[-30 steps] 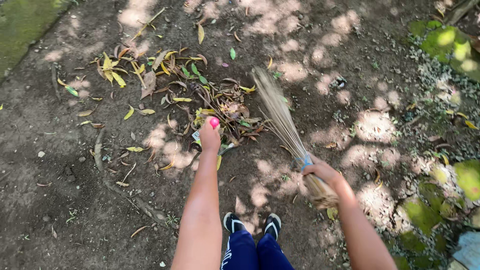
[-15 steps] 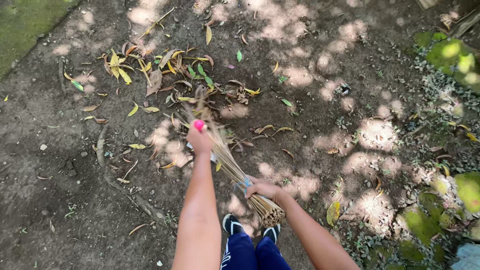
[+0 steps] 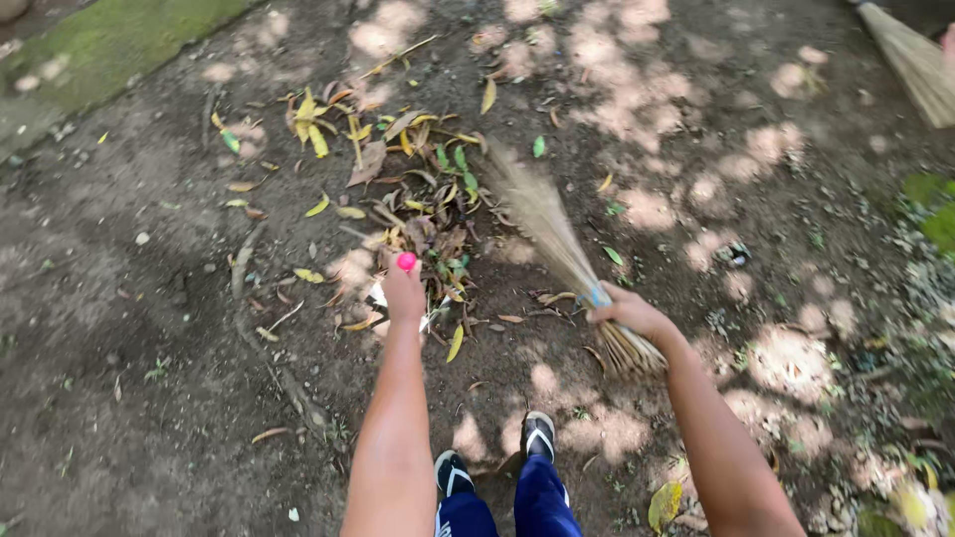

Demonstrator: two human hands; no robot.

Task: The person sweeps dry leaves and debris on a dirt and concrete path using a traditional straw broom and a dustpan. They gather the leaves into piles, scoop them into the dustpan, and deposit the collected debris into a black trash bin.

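My right hand (image 3: pixel 625 310) grips a short stick broom (image 3: pixel 545 224) near its bound end, the bristles fanned out up and to the left over the dirt. My left hand (image 3: pixel 404 291) is closed around a handle with a pink tip (image 3: pixel 406 262); a pale flat edge shows just below the hand, and what the handle belongs to is mostly hidden. Right in front of the left hand lies a pile of dry leaves (image 3: pixel 413 204), yellow, green and brown. My feet in dark sandals (image 3: pixel 494 457) stand below.
Bare dirt ground with dappled sunlight all around. A mossy concrete strip (image 3: pixel 109 45) runs along the top left. A thin root (image 3: pixel 264 338) crosses the ground left of my arm. Another broom's bristles (image 3: pixel 910 60) show at the top right. Weeds grow at the right edge.
The broom swung down close to my left hand half a second ago, then back out to the right of the pile. My left hand stayed at the pile's near edge.
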